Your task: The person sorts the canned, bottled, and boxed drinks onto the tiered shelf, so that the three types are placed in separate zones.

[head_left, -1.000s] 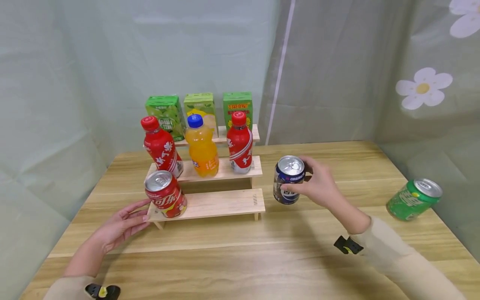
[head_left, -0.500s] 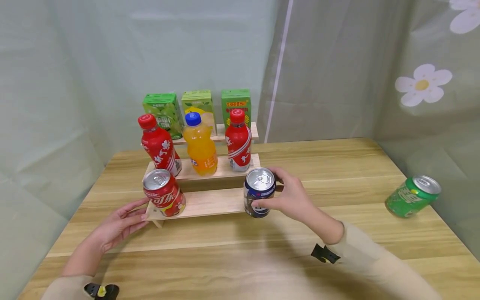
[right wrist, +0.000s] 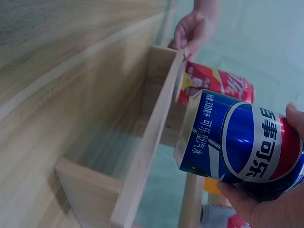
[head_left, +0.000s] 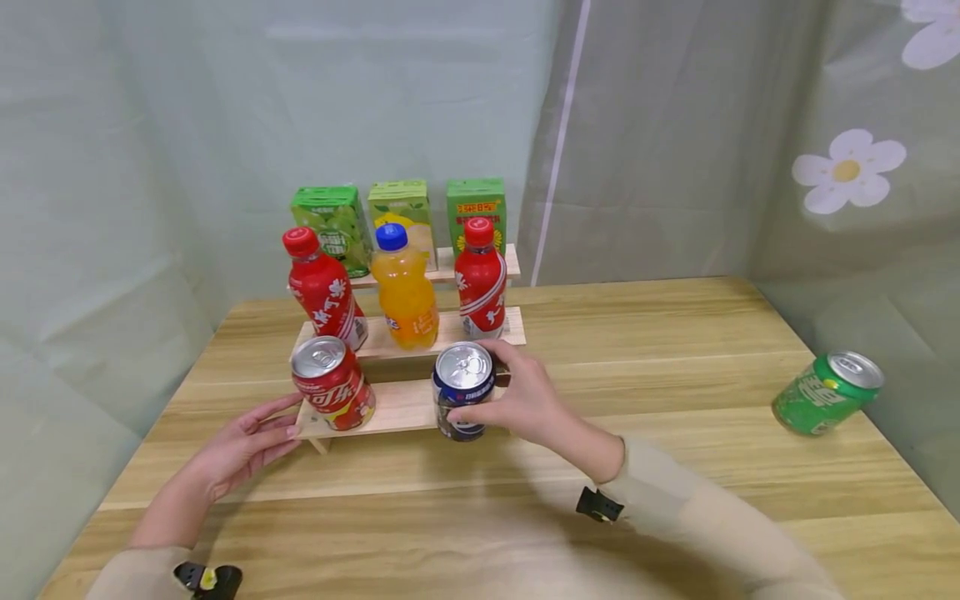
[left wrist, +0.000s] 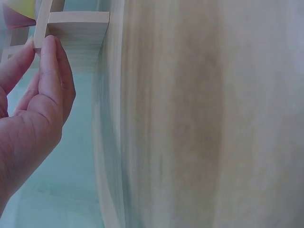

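Observation:
My right hand (head_left: pixel 528 402) grips a dark blue Pepsi can (right wrist: pixel 242 140) by its sides, thumb and fingers round it. The can hangs over the lowest step of a three-tier wooden rack (head_left: pixel 405 406); the right wrist view shows a gap between its base and the board. At the left end of that step, my left hand (head_left: pixel 243 452) pinches the board's corner between thumb and fingers, as the left wrist view shows. A red cola can (head_left: pixel 332 385) stands upright on the step just beside the left hand.
On the middle step stand two red bottles (head_left: pixel 480 279) and an orange soda bottle (head_left: pixel 405 292). Several green drink cartons (head_left: pixel 330 218) line the top step. A green can (head_left: pixel 828 396) stands at the right of the wooden table (head_left: pixel 637 333). Cloth hangs behind.
The right hand has carried the blue can leftward, from the table right of the rack to over its lowest step. My left hand stays at the rack's corner.

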Action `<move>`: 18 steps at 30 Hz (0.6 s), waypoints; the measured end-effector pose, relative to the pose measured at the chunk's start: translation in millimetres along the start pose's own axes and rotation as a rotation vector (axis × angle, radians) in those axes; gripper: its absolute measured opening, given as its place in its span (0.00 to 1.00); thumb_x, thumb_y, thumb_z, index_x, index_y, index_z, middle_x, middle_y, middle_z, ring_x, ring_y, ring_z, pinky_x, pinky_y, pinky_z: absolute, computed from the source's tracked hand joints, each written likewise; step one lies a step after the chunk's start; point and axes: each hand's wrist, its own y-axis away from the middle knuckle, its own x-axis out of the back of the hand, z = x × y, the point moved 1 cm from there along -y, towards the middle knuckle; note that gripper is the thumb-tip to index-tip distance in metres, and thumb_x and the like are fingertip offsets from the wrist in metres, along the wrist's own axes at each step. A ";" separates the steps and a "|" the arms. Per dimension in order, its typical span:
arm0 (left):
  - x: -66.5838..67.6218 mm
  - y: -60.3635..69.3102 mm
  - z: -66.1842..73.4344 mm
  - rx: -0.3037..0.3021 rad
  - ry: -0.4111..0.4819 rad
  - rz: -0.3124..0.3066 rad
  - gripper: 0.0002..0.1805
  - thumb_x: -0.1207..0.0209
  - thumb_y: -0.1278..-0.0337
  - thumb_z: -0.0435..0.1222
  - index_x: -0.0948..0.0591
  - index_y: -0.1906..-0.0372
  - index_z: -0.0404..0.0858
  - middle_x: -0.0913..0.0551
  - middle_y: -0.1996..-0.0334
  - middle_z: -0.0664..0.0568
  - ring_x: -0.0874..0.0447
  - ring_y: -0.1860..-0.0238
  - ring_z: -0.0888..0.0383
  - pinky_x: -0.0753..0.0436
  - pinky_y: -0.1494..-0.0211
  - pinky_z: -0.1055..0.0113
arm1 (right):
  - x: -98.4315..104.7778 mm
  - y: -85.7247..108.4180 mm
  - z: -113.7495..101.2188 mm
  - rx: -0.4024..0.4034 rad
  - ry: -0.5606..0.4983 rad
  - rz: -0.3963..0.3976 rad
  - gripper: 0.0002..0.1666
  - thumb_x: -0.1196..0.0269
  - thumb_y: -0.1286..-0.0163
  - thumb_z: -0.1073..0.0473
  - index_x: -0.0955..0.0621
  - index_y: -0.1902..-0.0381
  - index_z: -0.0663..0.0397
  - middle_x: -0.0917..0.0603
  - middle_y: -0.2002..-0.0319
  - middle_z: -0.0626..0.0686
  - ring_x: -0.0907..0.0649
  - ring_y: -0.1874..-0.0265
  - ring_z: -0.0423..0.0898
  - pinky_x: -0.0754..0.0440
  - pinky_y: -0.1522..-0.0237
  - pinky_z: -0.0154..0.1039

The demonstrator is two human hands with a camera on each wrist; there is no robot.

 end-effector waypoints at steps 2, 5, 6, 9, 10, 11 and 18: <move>-0.6 -0.1 0.6 0.006 -0.003 0.008 0.22 0.48 0.34 0.28 0.23 0.50 0.62 0.20 0.53 0.65 0.19 0.52 0.66 0.18 0.45 0.69 | -5.6 -2.9 1.0 -0.003 -0.001 -0.003 0.45 0.21 0.58 0.59 0.28 0.41 0.60 0.19 0.49 0.57 0.19 0.55 0.50 0.16 0.52 0.38; -1.3 -0.4 1.3 0.008 0.003 0.008 0.22 0.48 0.34 0.28 0.22 0.50 0.62 0.20 0.54 0.65 0.18 0.52 0.66 0.18 0.45 0.69 | -13.0 -6.7 1.2 -0.009 -0.004 -0.001 0.46 0.21 0.58 0.59 0.28 0.40 0.61 0.19 0.49 0.57 0.19 0.54 0.50 0.17 0.51 0.37; -1.3 -0.5 1.5 0.008 0.002 0.008 0.23 0.48 0.34 0.27 0.22 0.50 0.62 0.20 0.54 0.65 0.18 0.52 0.66 0.18 0.45 0.70 | -15.5 -8.2 1.4 -0.017 -0.011 -0.002 0.47 0.21 0.59 0.59 0.28 0.40 0.61 0.19 0.48 0.57 0.19 0.54 0.50 0.17 0.51 0.38; -1.0 -0.5 2.0 0.009 0.001 0.007 0.23 0.49 0.34 0.28 0.22 0.50 0.62 0.20 0.53 0.66 0.18 0.52 0.66 0.18 0.46 0.69 | -22.5 -12.2 1.7 -0.035 -0.015 -0.002 0.48 0.21 0.59 0.58 0.28 0.39 0.60 0.20 0.47 0.56 0.19 0.53 0.49 0.18 0.50 0.38; -0.8 -0.4 2.2 0.009 -0.001 0.008 0.23 0.49 0.34 0.28 0.22 0.50 0.62 0.20 0.53 0.66 0.18 0.52 0.66 0.18 0.46 0.69 | -25.0 -13.9 2.3 -0.038 -0.007 -0.001 0.47 0.20 0.59 0.57 0.28 0.39 0.59 0.20 0.47 0.56 0.19 0.52 0.49 0.18 0.50 0.38; -0.6 0.0 2.5 0.012 -0.001 0.010 0.22 0.48 0.34 0.28 0.23 0.50 0.62 0.20 0.54 0.66 0.18 0.52 0.66 0.18 0.46 0.69 | -27.4 -15.5 2.9 -0.043 -0.006 -0.002 0.48 0.20 0.59 0.57 0.28 0.39 0.59 0.20 0.47 0.55 0.20 0.52 0.49 0.18 0.49 0.39; -0.9 0.6 1.1 0.012 -0.014 0.002 0.22 0.49 0.33 0.28 0.24 0.50 0.63 0.20 0.53 0.66 0.19 0.51 0.65 0.18 0.45 0.70 | -39.6 -25.9 2.9 -0.033 0.016 -0.001 0.47 0.21 0.57 0.54 0.28 0.39 0.57 0.20 0.46 0.53 0.21 0.50 0.47 0.19 0.46 0.40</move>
